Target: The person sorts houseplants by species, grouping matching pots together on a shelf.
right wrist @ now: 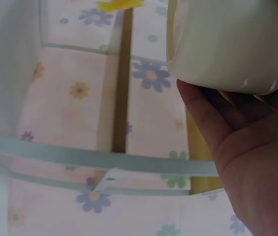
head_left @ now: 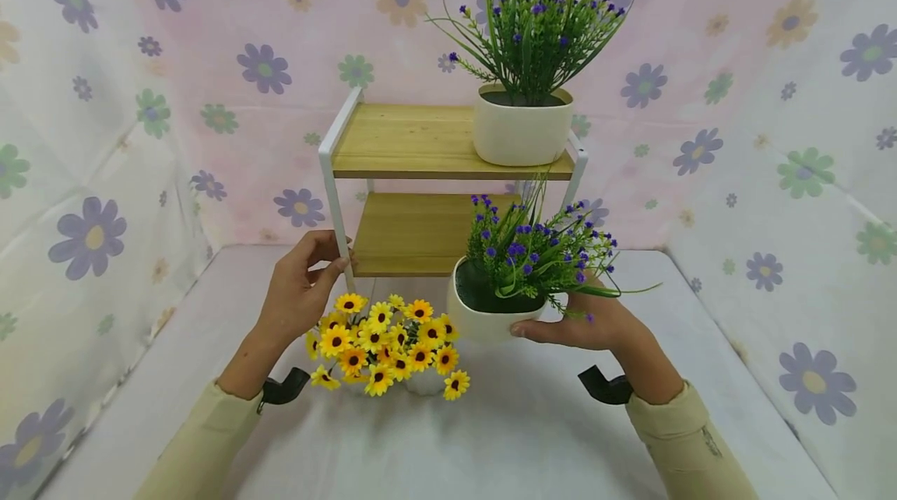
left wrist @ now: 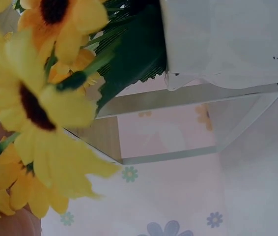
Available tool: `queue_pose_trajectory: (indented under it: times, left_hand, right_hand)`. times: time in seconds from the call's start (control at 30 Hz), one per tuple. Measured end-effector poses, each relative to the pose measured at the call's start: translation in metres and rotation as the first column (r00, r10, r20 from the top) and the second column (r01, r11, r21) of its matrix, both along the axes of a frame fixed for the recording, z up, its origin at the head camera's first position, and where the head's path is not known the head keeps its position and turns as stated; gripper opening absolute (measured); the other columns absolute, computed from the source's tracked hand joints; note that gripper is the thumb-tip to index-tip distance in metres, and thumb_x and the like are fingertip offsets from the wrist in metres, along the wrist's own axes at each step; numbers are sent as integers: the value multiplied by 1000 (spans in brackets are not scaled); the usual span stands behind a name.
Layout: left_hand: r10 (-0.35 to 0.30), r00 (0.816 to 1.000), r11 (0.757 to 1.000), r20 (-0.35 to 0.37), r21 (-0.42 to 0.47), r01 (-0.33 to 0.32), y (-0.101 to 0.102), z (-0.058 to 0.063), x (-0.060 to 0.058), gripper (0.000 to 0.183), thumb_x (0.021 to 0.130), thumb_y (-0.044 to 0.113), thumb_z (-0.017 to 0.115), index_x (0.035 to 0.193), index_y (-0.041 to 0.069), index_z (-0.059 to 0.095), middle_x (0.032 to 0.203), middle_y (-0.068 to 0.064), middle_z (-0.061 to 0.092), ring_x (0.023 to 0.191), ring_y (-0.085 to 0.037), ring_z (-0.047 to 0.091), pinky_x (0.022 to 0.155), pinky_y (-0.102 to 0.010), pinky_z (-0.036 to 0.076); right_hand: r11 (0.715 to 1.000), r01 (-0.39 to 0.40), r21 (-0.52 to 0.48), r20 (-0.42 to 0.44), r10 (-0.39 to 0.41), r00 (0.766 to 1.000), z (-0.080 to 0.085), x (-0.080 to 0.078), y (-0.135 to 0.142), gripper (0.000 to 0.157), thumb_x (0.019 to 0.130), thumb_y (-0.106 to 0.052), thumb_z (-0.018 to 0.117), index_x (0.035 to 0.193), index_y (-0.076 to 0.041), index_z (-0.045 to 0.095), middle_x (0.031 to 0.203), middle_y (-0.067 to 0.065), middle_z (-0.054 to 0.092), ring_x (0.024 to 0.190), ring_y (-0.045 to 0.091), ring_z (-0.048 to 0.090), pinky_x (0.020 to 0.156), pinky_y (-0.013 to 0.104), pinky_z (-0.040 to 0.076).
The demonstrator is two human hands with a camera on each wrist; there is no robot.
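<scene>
In the head view a two-tier wooden shelf (head_left: 402,174) with white metal legs stands at the centre. My left hand (head_left: 297,294) grips its left front post (head_left: 334,212), thumb at the near side. My right hand (head_left: 596,321) holds a white pot (head_left: 487,322) of purple flowers (head_left: 522,251) by its right side, tilted toward me, in front of the lower board (head_left: 409,231). The right wrist view shows the same pot (right wrist: 232,44) with fingers under and along it. A second white pot (head_left: 522,130) of purple flowers sits on the top board's right half.
Yellow daisy-like flowers (head_left: 381,344) stand in front of the shelf, between my forearms, and partly hide their white container (head_left: 426,383). They fill the left wrist view's left side, close to the camera. A white cloth (head_left: 490,438) covers the table; flower-print curtains (head_left: 266,134) surround it.
</scene>
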State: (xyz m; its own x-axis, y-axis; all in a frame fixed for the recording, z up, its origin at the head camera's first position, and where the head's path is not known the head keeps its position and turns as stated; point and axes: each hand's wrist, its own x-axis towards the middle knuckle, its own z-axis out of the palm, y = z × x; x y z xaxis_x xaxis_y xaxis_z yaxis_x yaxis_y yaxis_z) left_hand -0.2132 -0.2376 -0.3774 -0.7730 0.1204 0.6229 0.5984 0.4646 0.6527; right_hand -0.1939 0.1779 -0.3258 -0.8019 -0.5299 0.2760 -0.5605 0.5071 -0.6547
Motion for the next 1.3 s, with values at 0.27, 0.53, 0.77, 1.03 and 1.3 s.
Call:
queue_pose_trajectory:
  times: [0.27, 0.53, 0.77, 1.03, 1.3]
  left_hand:
    - [21, 1000, 999, -11, -24, -22, 0, 1, 1, 30, 102, -6, 65, 131, -1, 60, 112, -10, 71, 105, -19, 74, 86, -12, 57]
    - [13, 1000, 1000, 5, -14, -13, 0, 0, 2, 31, 102, -5, 64, 132, 1, 60, 113, -10, 71, 106, -20, 73, 86, -13, 57]
    - [16, 1000, 1000, 5, -14, -16, 0, -1, 1, 31, 102, -5, 65, 132, 1, 60, 113, -10, 71, 105, -16, 72, 86, -13, 57]
    - [12, 1000, 1000, -4, -9, -12, -1, -1, 1, 32, 102, -4, 65, 133, -1, 60, 115, -10, 71, 105, -19, 72, 86, -13, 57]
    - [9, 1000, 1000, -14, -11, -9, -2, -1, 1, 31, 102, -4, 65, 133, 2, 60, 115, -9, 71, 105, -16, 72, 85, -14, 58]
  right_hand:
    - [991, -121, -54, -78, 117, 990, 29, -5, -14, 101, 83, -17, 93, 165, -11, 34, 164, 7, 44, 152, 30, 40, 119, 65, 38]
    - [952, -269, -147, -213, 235, 948, 59, -17, -32, 108, 79, -9, 94, 166, -10, 30, 165, 7, 43, 152, 26, 43, 121, 58, 40]
    - [974, -155, -162, -125, 135, 983, 82, -21, -47, 102, 82, -32, 94, 164, -11, 38, 165, 5, 46, 152, 28, 44, 123, 56, 38]
    - [952, -200, -231, -189, 157, 969, 105, -31, -70, 98, 79, -60, 89, 155, -10, 54, 152, 5, 60, 144, 20, 53, 123, 49, 40]
    - [921, -215, -324, -135, 180, 974, 123, -41, -89, 83, 83, -15, 91, 154, -7, 49, 149, 7, 59, 134, 24, 61, 109, 46, 55]
